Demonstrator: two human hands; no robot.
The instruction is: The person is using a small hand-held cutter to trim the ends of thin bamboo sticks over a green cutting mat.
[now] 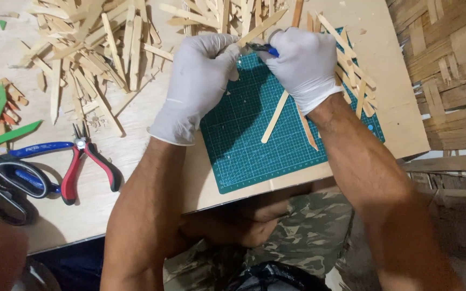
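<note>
Our left hand (199, 81) pinches wooden stick (259, 30) tight, steadying it over green cutting mat (254, 145) – right hand (303, 67) fisted round blue-handled cutter (265, 50), bracing blade – red pliers (90, 161) parked aside

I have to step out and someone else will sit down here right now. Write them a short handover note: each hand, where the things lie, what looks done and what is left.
Left hand, gloved: closed around a wooden stick, holding it over the green cutting mat.
Right hand, gloved: grips a blue-handled cutting tool at the stick.
Things: loose sticks lie on the mat and under the right wrist; a big heap of cut sticks sits at top left. Red-handled pliers and scissors lie at left, unused.
Done: many pieces already cut and piled.
Left: the held stick, plus the whole sticks on the mat.
</note>
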